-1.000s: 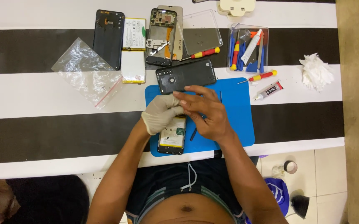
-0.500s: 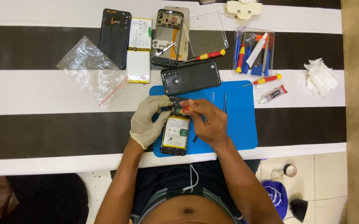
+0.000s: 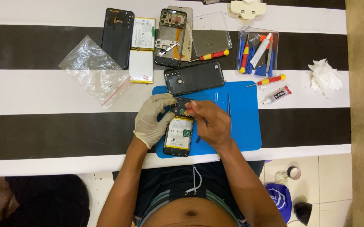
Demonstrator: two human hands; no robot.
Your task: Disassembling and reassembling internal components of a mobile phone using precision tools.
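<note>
An opened smartphone with its battery showing lies on a blue work mat. My left hand, in a pale glove, grips the phone's upper left side. My bare right hand pinches a small tool with a red handle whose tip touches the phone's upper part. The phone's dark back cover lies just beyond, at the mat's far edge.
Further back lie a second opened phone, a black cover, two batteries, a clear bag, screwdrivers, a tool tray, a glue tube and crumpled tissue. Tweezers rest on the mat.
Both hands have shifted slightly on the phone. The right hand has brought the red-handled tool down onto the phone's upper part.
</note>
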